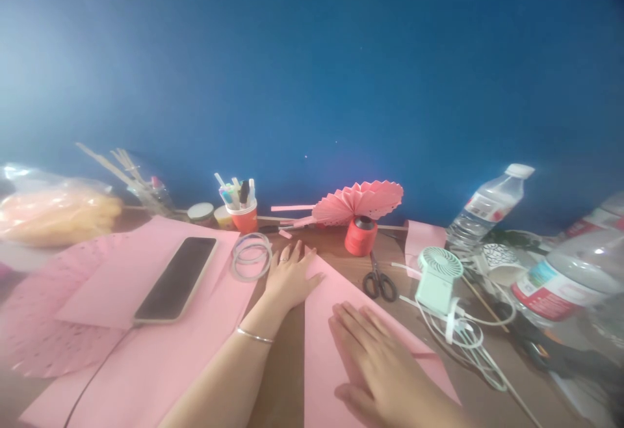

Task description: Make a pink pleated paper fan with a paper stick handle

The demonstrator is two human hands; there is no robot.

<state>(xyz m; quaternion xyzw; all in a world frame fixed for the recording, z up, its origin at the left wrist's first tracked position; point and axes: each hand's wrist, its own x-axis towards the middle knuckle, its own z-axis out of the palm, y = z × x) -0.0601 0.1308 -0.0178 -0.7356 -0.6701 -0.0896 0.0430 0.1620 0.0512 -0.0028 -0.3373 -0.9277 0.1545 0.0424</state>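
A folded sheet of pink paper lies on the brown table in front of me, its far corner narrowing to a point. My left hand rests flat near that corner, fingers spread, a ring and a bracelet on it. Flat on the folded part of the same sheet, my right hand presses with fingers stretched forward. Close beyond are black-handled scissors and a red spool. Behind the spool stands a pleated pink paper fan. Clear rings of tape lie left of my left hand.
At the left, a phone lies on pink sheets. A red cup of pens stands by the blue wall. To the right are a mint hand fan, tangled white cables and plastic bottles.
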